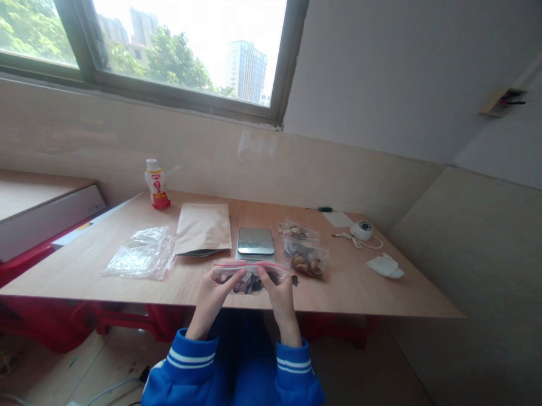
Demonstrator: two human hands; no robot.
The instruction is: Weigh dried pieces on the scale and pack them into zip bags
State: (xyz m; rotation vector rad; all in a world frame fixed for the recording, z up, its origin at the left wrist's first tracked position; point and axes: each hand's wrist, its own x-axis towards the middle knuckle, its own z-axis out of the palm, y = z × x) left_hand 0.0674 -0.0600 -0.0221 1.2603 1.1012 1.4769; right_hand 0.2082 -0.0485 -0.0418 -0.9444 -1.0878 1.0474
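My left hand [215,296] and my right hand [279,299] both pinch the top of a clear zip bag [250,275] with a red seal strip, held just above the near edge of the wooden table [361,291]. The bag holds dark brown pieces. Fingers of both hands are closed on its upper edge, thumbs toward me. Just behind the bag lies a small digital scale [255,242]. To its right sit two more filled zip bags [305,256], also with brown pieces inside.
A brown paper pouch [203,228] lies left of the scale, a pile of empty clear zip bags [142,253] further left, a small drink bottle [155,185] behind. At the right are a white round device with cord [362,231], a white paper slip [337,219] and a white tissue [385,266].
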